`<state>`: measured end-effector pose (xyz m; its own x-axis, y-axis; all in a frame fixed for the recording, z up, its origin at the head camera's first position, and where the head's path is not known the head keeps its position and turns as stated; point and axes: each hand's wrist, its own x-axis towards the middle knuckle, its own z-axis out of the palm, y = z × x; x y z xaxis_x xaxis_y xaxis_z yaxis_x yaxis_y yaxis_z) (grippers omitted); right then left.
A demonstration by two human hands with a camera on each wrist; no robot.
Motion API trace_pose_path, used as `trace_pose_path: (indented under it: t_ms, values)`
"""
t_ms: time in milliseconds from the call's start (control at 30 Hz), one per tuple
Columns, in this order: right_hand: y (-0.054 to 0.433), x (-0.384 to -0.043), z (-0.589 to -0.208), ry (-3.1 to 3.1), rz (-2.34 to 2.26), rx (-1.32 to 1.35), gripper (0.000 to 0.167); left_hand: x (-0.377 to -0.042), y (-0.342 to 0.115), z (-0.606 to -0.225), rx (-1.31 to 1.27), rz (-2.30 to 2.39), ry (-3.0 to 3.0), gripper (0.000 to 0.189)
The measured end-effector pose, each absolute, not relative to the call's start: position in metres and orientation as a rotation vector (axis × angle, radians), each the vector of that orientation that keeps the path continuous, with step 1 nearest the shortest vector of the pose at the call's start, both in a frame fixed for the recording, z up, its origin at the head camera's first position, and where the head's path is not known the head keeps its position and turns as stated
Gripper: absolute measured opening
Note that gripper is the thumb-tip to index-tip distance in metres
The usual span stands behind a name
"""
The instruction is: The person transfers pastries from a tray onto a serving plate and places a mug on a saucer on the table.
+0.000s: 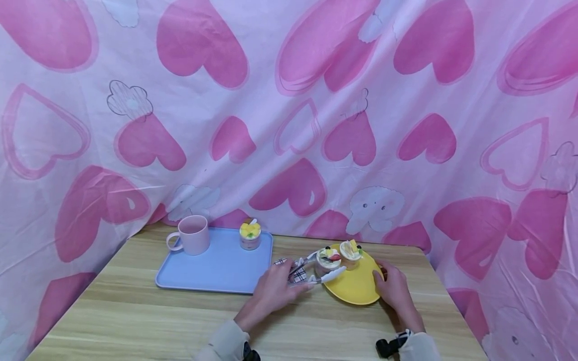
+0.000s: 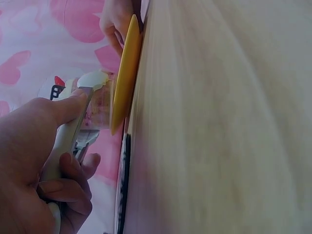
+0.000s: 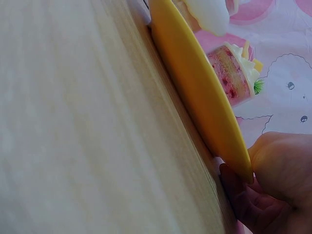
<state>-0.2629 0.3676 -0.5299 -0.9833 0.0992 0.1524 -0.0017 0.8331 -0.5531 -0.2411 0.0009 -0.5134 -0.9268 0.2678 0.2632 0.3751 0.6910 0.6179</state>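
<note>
The grip of the left hand [image 1: 275, 287] is curled round tongs [image 2: 68, 134], whose tips flank a red-topped dessert cup [image 1: 328, 260] just beyond the fingers, at the left edge of a yellow plate [image 1: 356, 291]. A second dessert cup [image 1: 350, 252] stands beside it. The right hand [image 1: 395, 286] pinches the plate's right rim. Farther left, a blue tray [image 1: 217, 271] bears a pink mug [image 1: 195, 236] and a yellow-topped cup [image 1: 250, 239].

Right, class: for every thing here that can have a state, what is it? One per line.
Blue tray: flat on the table.
Pink mug: upright on the tray.
Yellow-topped cup: upright on the tray.
Yellow plate: right side up, rim gripped by the right hand.
Tongs: held in the left hand, tips parted.
Red-topped cup: between the tong tips; resting or lifted, unclear.
Other dessert cup: upright on the plate.
</note>
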Motion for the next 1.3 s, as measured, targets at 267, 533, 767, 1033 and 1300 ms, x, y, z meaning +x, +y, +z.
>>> trace_pose_path:
  t_ms: [267,533,767,1033,1300]
  values:
    - [0.366,-0.265,-0.53,-2.833,0.856,-0.07,0.044,-0.242,0.011,-0.512,-0.538,-1.099,-2.762,0.058]
    - [0.367,-0.265,-0.532,-2.827,0.854,-0.071,0.043,-0.242,0.012,-0.514,-0.537,-1.107,-2.776,0.058]
    - [0.368,-0.265,-0.533,-2.804,0.837,-0.067,0.042,-0.24,0.01,-0.513,-0.542,-1.115,-2.808,0.059]
    - [0.367,-0.263,-0.532,-2.806,0.826,-0.079,0.042,-0.239,0.0,-0.51,-0.589,-1.081,-2.818,0.061]
    - [0.368,-0.263,-0.532,-2.819,0.838,-0.082,0.043,-0.243,-0.018,-0.504,-0.638,-1.086,-2.861,0.071]
